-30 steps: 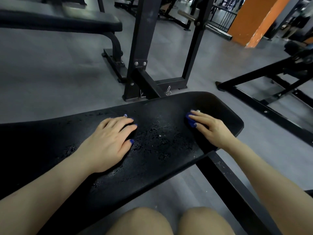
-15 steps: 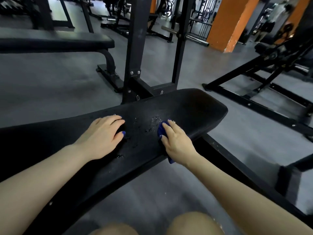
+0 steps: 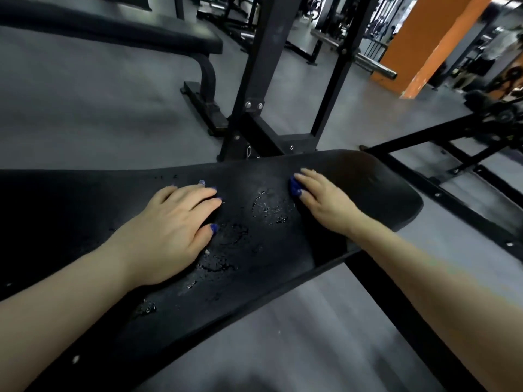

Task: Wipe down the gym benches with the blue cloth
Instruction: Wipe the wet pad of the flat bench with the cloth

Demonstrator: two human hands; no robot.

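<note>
At mid-frame the right hand (image 3: pixel 325 203) presses the blue cloth (image 3: pixel 295 188) onto the black bench pad (image 3: pixel 376 193), fingers laid over it; the left hand (image 3: pixel 169 233) rests flat, fingers released, left of centre. Droplets (image 3: pixel 270 210) between them could get smeared, or the bracing palm might slip

Both forearms extend forward. The left hand (image 3: pixel 172 230) lies palm down, fingers straight and slightly spread. The right hand (image 3: pixel 325 202) lies palm down, fingers extended and close together.
</note>
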